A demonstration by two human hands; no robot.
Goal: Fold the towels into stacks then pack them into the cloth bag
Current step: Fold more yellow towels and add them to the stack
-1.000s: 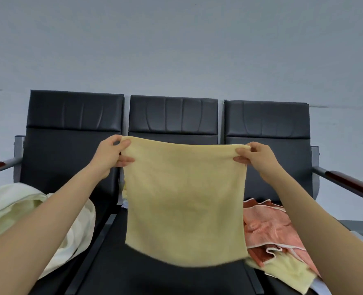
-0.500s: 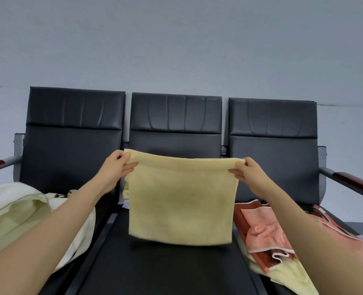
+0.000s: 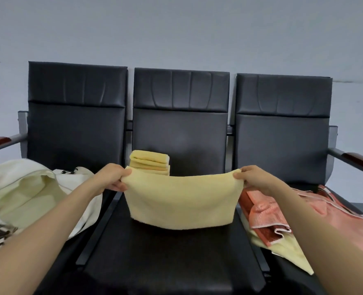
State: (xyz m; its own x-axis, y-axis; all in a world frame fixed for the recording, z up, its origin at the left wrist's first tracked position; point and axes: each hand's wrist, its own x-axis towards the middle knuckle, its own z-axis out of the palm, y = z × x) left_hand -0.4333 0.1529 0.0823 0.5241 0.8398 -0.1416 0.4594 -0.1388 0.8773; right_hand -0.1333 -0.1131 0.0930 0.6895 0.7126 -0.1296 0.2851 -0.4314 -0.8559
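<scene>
1 yellow towel (image 3: pixel 180 201), long axis left-right

The left hand (image 3: pixel 112 177) and right hand (image 3: pixel 255 178) have dropped — the yellow towel (image 3: pixel 180 201) now sags between them, its lower edge on the middle seat (image 3: pixel 155 256), uncovering the folded stack (image 3: pixel 149 162) behind.

We find soft, even, rather dim light. A faint sheen shows on the middle seat back (image 3: pixel 182 139). Frame edges bow outward; the near forearms (image 3: pixel 38 241) look soft.
</scene>
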